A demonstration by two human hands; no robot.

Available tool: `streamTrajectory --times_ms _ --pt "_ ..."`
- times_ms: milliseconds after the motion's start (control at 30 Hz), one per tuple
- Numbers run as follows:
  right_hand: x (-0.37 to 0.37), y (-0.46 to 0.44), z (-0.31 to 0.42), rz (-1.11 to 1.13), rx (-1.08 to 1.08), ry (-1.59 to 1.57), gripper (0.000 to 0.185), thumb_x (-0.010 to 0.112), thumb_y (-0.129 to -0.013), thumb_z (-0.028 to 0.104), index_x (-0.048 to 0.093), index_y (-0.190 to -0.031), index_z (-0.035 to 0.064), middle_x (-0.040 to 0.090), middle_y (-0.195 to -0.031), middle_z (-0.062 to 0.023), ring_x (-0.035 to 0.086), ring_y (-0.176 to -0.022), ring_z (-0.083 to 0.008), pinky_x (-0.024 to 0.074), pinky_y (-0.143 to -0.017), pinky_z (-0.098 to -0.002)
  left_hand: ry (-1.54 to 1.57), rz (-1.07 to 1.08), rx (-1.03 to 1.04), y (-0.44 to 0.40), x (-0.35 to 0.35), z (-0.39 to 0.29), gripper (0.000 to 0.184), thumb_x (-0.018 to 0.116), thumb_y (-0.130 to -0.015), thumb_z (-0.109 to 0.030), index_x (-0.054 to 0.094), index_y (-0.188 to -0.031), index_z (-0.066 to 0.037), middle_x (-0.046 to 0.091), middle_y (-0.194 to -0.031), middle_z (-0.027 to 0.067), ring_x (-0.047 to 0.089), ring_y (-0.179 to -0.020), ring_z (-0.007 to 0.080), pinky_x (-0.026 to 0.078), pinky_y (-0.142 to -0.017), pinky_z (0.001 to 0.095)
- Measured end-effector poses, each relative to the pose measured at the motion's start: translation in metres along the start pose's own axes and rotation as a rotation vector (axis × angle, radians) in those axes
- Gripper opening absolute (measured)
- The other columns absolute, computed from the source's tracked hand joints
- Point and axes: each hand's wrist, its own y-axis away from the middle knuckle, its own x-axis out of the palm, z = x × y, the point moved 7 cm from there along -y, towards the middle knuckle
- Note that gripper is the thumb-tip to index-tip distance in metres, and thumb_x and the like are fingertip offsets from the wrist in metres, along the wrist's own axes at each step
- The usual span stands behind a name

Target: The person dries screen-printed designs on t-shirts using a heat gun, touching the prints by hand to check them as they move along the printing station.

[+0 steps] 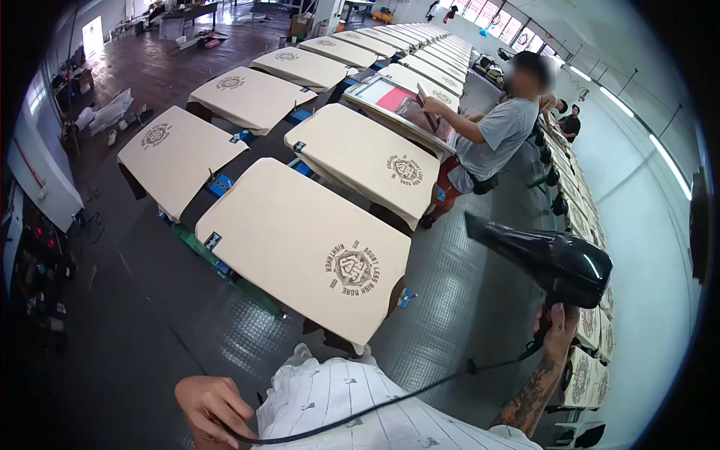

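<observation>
My right hand [556, 330] is wrapped round the handle of a black hair dryer [559, 262], whose nozzle points to the upper left. A black cable [390, 405] runs from the dryer across my front to my left hand [214, 409], whose fingers are curled round it. In front of me a cream shirt [300, 240] lies flat on a board, with a round dark print [354, 268] near its right edge. The dryer is to the right of this shirt and does not touch it.
Beyond lie rows of boards with printed cream shirts [364, 150]. A person [495, 135] in a grey shirt stands at a framed screen [397, 109] on the right row. More shirts line the right wall [592, 330]. Blue clamps [221, 184] stick out between boards.
</observation>
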Motion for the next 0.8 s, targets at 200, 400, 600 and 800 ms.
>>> streamTrajectory --times_ms 200,400,600,800 --pt "0.003 -0.01 0.004 0.023 0.065 -0.131 0.04 0.056 -0.097 0.041 0.053 -0.105 0.0023 0.057 -0.07 -0.0074 0.051 -0.047 -0.0134 0.0415 -0.043 -0.0248 -0.004 0.03 0.009 -0.007 0.006 -0.007 0.024 0.075 -0.083 -0.005 0.07 -0.101 0.011 0.061 -0.072 0.0145 0.058 -0.048 0.0165 0.033 -0.039 0.0291" --pt "0.033 -0.005 0.01 0.311 0.276 0.023 0.037 0.06 -0.095 0.034 0.054 -0.11 -0.0002 0.059 -0.072 -0.0078 0.053 -0.049 -0.0121 0.0426 -0.044 -0.024 0.0 0.012 0.078 -0.01 0.01 -0.016 0.024 0.073 -0.083 -0.003 0.069 -0.101 0.012 0.064 -0.075 0.0182 0.06 -0.05 0.0178 0.037 -0.039 0.0282" --pt "0.005 -0.02 0.03 0.051 0.189 -0.024 0.043 0.057 -0.097 0.036 0.054 -0.12 0.0002 0.057 -0.068 -0.006 0.05 -0.048 -0.0104 0.0417 -0.045 -0.0234 -0.002 -0.002 0.079 -0.015 0.005 -0.017 0.023 0.073 -0.082 -0.001 0.069 -0.101 0.013 0.063 -0.074 0.0189 0.06 -0.049 0.0184 0.036 -0.039 0.0283" --pt "0.039 -0.016 0.041 0.305 0.244 0.071 0.045 0.058 -0.096 0.038 0.056 -0.117 -0.0015 0.057 -0.068 -0.0058 0.051 -0.049 -0.0103 0.0415 -0.044 -0.0234 0.022 -0.01 0.081 -0.016 0.002 -0.014 0.024 0.074 -0.082 -0.003 0.07 -0.101 0.012 0.062 -0.073 0.0181 0.06 -0.05 0.0193 0.036 -0.039 0.0284"
